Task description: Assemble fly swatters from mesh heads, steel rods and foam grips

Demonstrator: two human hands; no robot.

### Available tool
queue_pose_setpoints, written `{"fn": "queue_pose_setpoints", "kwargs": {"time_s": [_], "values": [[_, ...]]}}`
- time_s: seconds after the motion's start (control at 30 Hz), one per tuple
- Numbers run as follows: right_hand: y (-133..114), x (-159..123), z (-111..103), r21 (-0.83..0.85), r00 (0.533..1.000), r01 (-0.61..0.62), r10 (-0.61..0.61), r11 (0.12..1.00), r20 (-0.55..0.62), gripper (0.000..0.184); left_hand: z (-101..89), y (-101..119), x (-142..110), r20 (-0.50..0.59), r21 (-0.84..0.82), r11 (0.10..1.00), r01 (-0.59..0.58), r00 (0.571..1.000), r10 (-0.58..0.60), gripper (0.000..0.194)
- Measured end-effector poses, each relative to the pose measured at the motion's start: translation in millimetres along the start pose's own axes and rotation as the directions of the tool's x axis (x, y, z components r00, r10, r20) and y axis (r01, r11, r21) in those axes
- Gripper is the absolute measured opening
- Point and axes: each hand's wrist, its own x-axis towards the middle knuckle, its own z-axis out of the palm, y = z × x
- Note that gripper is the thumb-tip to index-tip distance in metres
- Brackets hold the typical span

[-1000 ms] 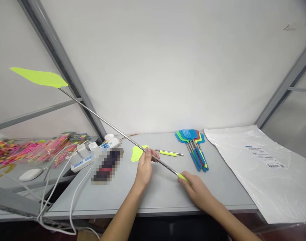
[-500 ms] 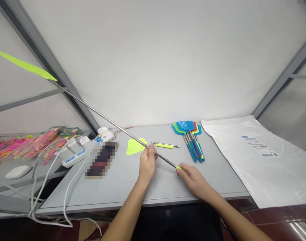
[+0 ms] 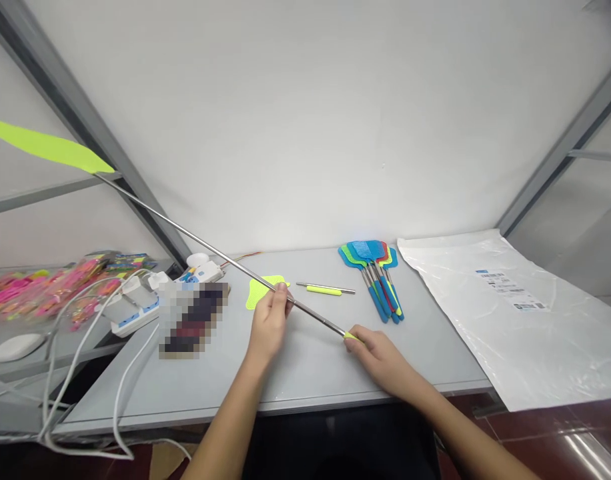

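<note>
A fly swatter with a long drawn-out metal rod (image 3: 195, 239) slants across the view, its yellow-green head (image 3: 50, 148) raised at the far left and seen nearly edge-on. My left hand (image 3: 269, 323) is closed around the middle of the rod. Lower down, my right hand (image 3: 380, 353) grips the yellow-green handle, most of which it hides. Beneath the rod, a loose yellow-green swatter head (image 3: 256, 293) lies on the table, partly covered by my left hand. Beside it lie a thin metal rod (image 3: 305, 285) and a yellow-green grip (image 3: 324, 291).
Several swatters with blue, green, red and yellow heads (image 3: 368, 251) lie fanned at the back. A white plastic mailing bag (image 3: 460, 300) covers the right side. At left are a power strip (image 3: 140, 319) with white cables (image 3: 120, 393), a pixelated item (image 3: 195, 320) and pink packaged goods (image 3: 60, 287).
My left hand has slid up the rod, away from my right hand, which keeps its hold on the handle. The swatter's head has dipped slightly, and the view has shifted a little.
</note>
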Motion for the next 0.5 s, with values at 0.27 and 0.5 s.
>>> {"fn": "queue_pose_setpoints", "kwargs": {"time_s": [0.27,0.5], "values": [[-1.0,2.8,-3.7,0.072,0.999,-0.044,0.042,0.996,0.029,0.033,15.1,-13.6,0.3,0.024,-0.174,0.977,0.122,0.992,-0.12,0.047],[-0.8,7.1,-7.1,0.219,0.991,-0.118,0.099,0.969,0.092,0.037,38.3,-21.2,-19.1,0.194,-0.028,0.979,0.201,0.962,-0.192,0.046]]}}
